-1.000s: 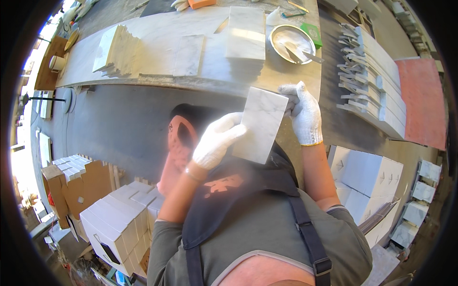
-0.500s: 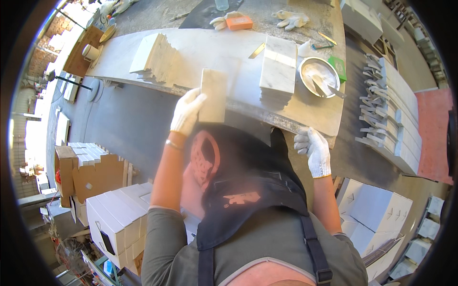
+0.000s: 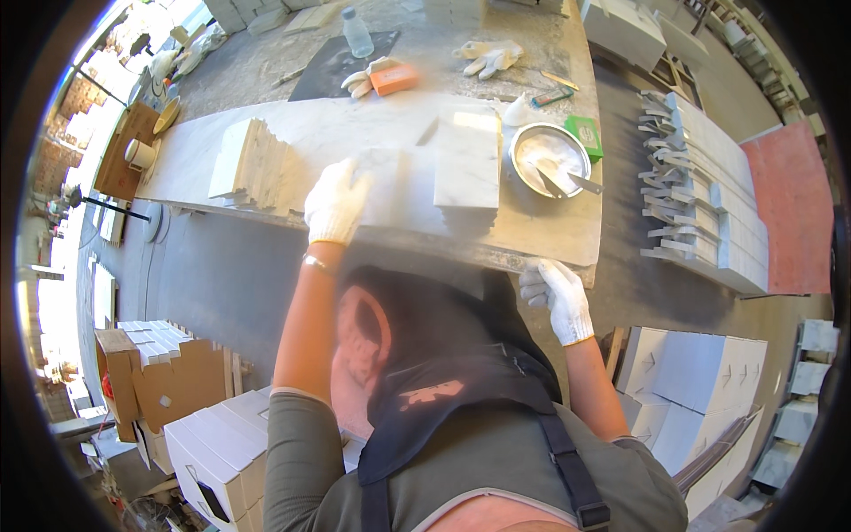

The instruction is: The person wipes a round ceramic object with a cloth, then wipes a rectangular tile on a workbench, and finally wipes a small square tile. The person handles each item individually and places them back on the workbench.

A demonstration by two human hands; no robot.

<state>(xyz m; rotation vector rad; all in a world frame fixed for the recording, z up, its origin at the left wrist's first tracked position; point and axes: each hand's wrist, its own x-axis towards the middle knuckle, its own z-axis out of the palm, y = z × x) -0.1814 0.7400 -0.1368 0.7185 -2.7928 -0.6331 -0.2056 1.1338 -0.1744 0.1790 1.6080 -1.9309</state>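
My left hand [image 3: 337, 202], in a white knit glove, is closed at the left edge of a pale marble tile [image 3: 381, 188]. The tile is blurred and nearly blends with the marble slab [image 3: 301, 111] below; whether it touches the slab I cannot tell. My right hand [image 3: 560, 301], gloved the same way, has its fingers curled by the bench's front edge; what they hold, if anything, is hidden. A stack of marble tiles [image 3: 467, 164] stands right of the left hand, and another tile stack [image 3: 244, 164] is to its left.
A steel bowl of white paste [image 3: 536, 146] with spreading tools sits beside a green box [image 3: 585, 137]. Farther back are an orange box [image 3: 394, 80], loose gloves [image 3: 490, 58] and a bottle [image 3: 357, 35]. White cartons [image 3: 213, 457] stand at lower left. Stone slabs [image 3: 709, 195] lean at right.
My left hand has lowered the tile from upright toward the slab. My right hand stays curled near the bench edge, slightly lower in view. The whole view has shifted.
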